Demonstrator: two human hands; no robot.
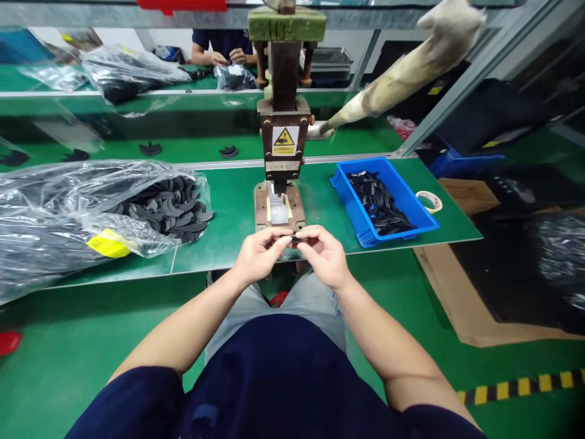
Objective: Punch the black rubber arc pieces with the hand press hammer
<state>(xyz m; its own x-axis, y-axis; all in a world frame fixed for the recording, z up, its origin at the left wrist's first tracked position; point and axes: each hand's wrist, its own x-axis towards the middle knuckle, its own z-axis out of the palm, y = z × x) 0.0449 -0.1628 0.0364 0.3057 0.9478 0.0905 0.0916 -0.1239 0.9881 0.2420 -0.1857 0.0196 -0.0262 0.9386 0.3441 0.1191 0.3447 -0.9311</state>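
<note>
Both hands meet in front of the hand press (284, 131), near the table's front edge. My left hand (262, 253) pinches one end of a small black part (296, 239) between thumb and fingers. On its other end, my right hand (325, 253) is closed in the same way. Fingertips cover most of the part, so its full shape is hidden. Just beyond the hands lies the press base (295, 204) with a light metal plate (278, 212) on it. The press has a long wrapped lever (384, 85) rising to the upper right.
At left, a clear plastic bag (59, 213) spills black crescent-shaped pieces (169, 207). A blue bin (361, 216) of thin black parts (379, 201) stands at right, beside a tape roll (429, 201). Across the bench, a co-worker's hands (228, 57) handle something small. Cardboard (466, 299) lies lower right.
</note>
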